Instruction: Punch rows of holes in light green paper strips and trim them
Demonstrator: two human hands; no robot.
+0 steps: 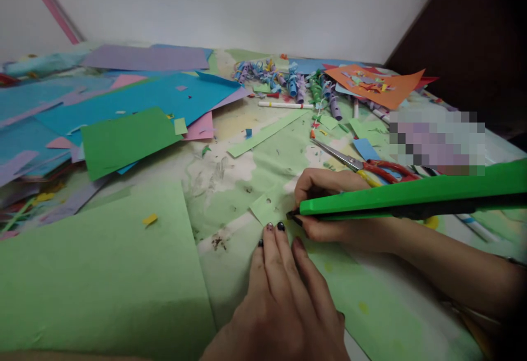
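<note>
My left hand (284, 289) lies flat on the table, fingers stretched out, fingertips pressing beside a small light green paper piece (267, 206) that has a hole in it. My right hand (329, 207) is closed around a long bright green tool (411, 196) with a dark underside, its tip touching the paper piece just past my left fingertips. Red-handled scissors (370, 167) lie right behind my right hand.
A large light green sheet (102, 273) covers the near left. Blue, green, purple and pink sheets (135, 103) pile at the left. Curled paper strips (288, 81), a white marker (284, 105) and an orange sheet (379, 86) sit at the back. A wall stands behind.
</note>
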